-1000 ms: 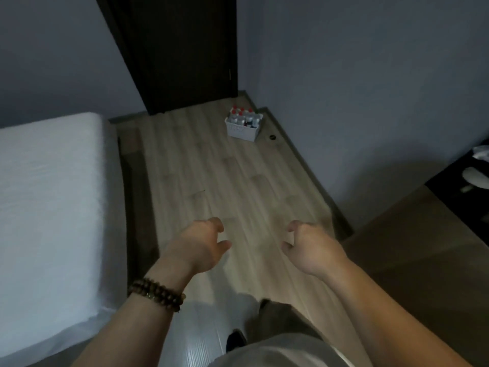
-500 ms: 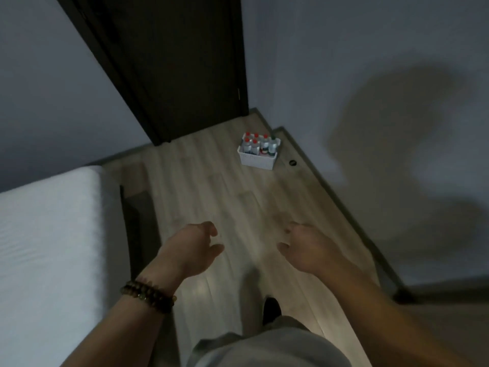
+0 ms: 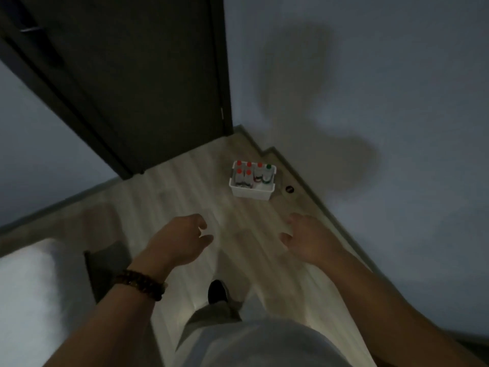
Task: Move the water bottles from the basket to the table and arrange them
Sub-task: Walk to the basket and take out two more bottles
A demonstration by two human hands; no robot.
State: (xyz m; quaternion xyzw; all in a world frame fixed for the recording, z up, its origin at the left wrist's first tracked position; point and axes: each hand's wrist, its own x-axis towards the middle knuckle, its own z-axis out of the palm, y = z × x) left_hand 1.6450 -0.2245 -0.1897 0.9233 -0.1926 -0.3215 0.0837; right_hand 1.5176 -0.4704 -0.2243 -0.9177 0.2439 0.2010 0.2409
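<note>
White plastic basket (image 3: 250,192): stands on the wooden floor (image 3: 172,197), in the corner beside the dark door (image 3: 132,75).
Contents: water bottles (image 3: 244,178), upright and packed close. Five red caps and one green, as far as the dim view allows.
Handling, judged: heavy if full, smooth, thin-walled, yielding to a squeeze. Best gripped round the body just below the cap.
Left hand (image 3: 182,238), right hand (image 3: 313,238): both empty, fingers loosely curled, well short of the basket.
Table: not in view.

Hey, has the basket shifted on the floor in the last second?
No. The basket sits just left of the dark floor disc, as before; only the view came closer.
</note>
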